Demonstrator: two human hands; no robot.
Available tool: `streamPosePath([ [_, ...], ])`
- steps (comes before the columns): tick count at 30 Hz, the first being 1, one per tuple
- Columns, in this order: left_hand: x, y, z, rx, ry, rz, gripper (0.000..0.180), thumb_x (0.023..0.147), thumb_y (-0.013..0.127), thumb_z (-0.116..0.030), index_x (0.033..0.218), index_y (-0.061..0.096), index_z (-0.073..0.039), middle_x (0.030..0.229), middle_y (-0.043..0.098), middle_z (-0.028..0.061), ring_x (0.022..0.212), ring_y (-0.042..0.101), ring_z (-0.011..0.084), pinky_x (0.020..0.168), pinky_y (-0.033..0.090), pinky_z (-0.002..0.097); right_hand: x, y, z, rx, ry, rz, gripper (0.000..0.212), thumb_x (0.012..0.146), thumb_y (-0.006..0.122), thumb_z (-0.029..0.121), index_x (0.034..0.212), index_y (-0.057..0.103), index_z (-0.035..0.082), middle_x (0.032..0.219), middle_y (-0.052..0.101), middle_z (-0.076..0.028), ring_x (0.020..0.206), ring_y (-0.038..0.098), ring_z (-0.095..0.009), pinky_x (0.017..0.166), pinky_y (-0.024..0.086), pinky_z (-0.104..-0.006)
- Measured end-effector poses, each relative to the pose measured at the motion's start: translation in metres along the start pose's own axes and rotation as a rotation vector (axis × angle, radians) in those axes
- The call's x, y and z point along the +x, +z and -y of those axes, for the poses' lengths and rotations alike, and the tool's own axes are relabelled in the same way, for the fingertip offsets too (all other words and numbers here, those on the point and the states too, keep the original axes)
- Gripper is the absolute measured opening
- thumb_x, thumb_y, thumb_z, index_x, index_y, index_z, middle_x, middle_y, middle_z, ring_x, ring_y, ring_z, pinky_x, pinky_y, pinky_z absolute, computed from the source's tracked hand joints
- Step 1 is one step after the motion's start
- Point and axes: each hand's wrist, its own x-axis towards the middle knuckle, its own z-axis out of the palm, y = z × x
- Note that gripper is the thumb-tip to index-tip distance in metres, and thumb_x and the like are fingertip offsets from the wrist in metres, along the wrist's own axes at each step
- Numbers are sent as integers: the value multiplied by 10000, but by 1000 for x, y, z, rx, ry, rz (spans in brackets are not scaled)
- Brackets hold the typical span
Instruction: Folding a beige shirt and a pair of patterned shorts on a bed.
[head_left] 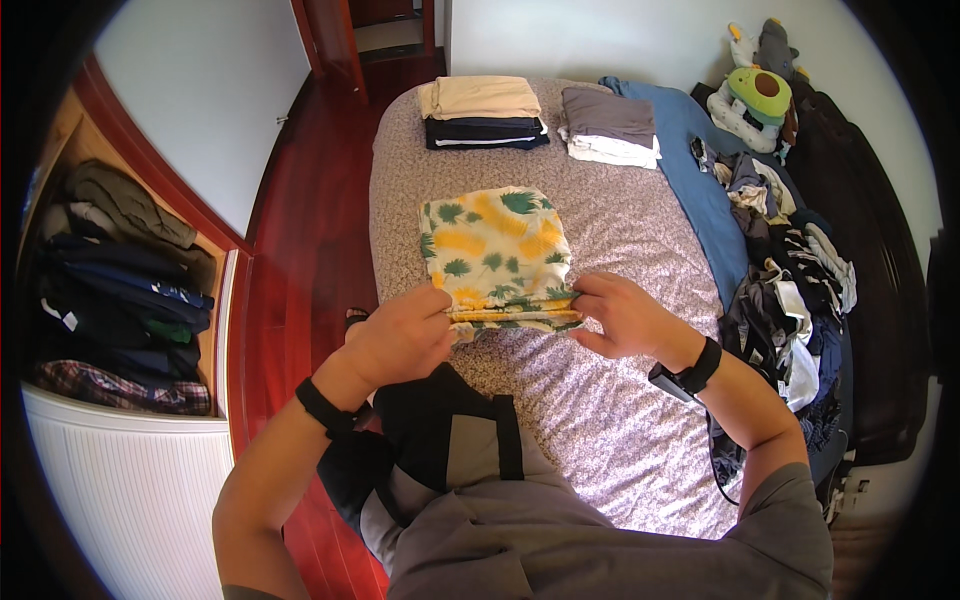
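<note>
A folded garment, white with yellow patches and green palm prints, lies on the bed in front of me. Whether it is shorts or a shirt I cannot tell. My left hand pinches its near left corner, fingers closed on the cloth. At the near right corner my right hand grips the same edge between thumb and fingers. Between the two hands the near edge is bunched into a narrow folded band.
Folded stacks stand at the bed's far end: beige trousers over dark clothes, and a grey piece over white ones. A loose heap of clothes covers the right side near a blue cloth. An open wardrobe stands left.
</note>
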Motion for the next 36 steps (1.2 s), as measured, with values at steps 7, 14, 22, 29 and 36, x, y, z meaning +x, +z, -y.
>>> streamPosePath([
  [7,-3,-8,14,-235,-144,-125,97,648,623,-3,667,529,0,853,565,126,751,564,282,628,470,348,-4,10,-10,-222,-65,-58,201,698,688,172,764,533,62,790,485,-76,750,518,-247,657,449,-356],
  [14,-8,11,18,-169,-119,-16,96,656,629,-42,692,545,-15,778,533,112,730,540,284,623,454,360,-1,2,2,-162,-141,-92,183,682,674,130,730,504,80,771,462,-67,730,505,-248,645,444,-353],
  [22,-23,58,-6,33,-202,217,148,691,645,-164,732,582,-37,793,531,100,809,519,282,698,434,378,-23,24,10,-188,-84,89,176,678,670,153,759,530,82,792,485,-62,753,526,-232,641,444,-341],
  [29,-13,81,-11,-46,-371,310,158,728,603,-135,842,620,-27,805,561,110,827,543,287,736,431,411,-34,38,26,-82,-90,91,147,721,659,162,810,560,98,775,473,-56,725,518,-232,640,438,-348],
  [36,7,99,-18,-32,-325,371,452,705,586,-43,1152,521,-68,828,578,89,836,547,287,738,410,395,-35,34,30,-55,-81,81,163,768,630,205,721,533,83,776,483,-65,734,521,-231,664,444,-343],
])
